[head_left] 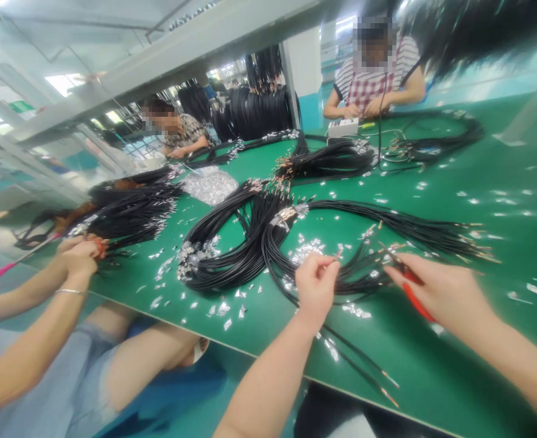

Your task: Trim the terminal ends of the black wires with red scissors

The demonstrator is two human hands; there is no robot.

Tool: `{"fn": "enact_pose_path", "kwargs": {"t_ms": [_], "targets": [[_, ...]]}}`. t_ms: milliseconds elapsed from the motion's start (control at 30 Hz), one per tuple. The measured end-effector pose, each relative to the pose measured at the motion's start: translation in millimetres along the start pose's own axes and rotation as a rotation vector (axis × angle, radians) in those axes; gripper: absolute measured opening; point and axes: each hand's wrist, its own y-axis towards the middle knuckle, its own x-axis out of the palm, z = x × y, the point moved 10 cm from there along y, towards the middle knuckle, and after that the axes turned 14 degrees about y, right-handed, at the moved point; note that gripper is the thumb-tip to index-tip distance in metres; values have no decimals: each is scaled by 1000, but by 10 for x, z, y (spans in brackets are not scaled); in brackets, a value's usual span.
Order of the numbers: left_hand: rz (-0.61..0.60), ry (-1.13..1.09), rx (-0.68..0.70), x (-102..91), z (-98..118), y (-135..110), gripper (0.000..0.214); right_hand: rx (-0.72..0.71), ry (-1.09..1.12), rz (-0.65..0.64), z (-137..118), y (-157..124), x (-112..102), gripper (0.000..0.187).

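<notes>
My left hand (315,285) is closed in a pinch on a thin black cable; its small reddish stripped end (338,253) pokes out past my fingertips. To the right, my right hand (442,289) is wrapped around red-handled pliers (418,301), their jaws pointing left toward the cable ends. A looped bundle of black cables (273,249) lies just beyond and beneath my hands, tied with clear film near its top. Two loose cables (364,365) with bare copper ends stretch toward the table's front edge.
Scraps of shiny foil (223,308) litter the green table (469,340). More cable bundles (332,161) lie farther back beside a clear plastic bag (211,184). At left a co-worker's hands (83,252) grip another bundle. Two other people sit across the table, under a metal beam.
</notes>
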Motion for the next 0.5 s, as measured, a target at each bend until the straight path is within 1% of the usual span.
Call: {"fn": "enact_pose_path", "kwargs": {"t_ms": [33,67,100,167,233,267,300,367,400,433,500], "targets": [[-8,19,18,16,13,-11,6,54,13,16,84,-51,-22,26],[-40,42,36,62,23,-25,5,110,31,30,163,-101,-39,27],[-112,67,54,149,32,-47,6,163,53,42,235,-146,-51,27],[-338,134,93,398,53,-133,15,245,101,66,352,-216,-67,28],[-558,221,143,606,100,-267,34,288,133,78,437,-259,-72,28],[-622,267,175,650,144,-323,41,301,142,81,476,-274,-73,28],[-649,312,206,650,202,-359,43,312,149,81,514,-288,-74,28],[-687,406,282,612,343,-433,32,328,165,83,579,-311,-84,28],[-741,463,336,611,410,-503,22,332,173,90,602,-320,-97,28],[-834,515,396,633,461,-611,16,333,182,98,617,-327,-111,28],[-1052,584,528,683,516,-888,14,334,205,112,628,-334,-139,28]]}}
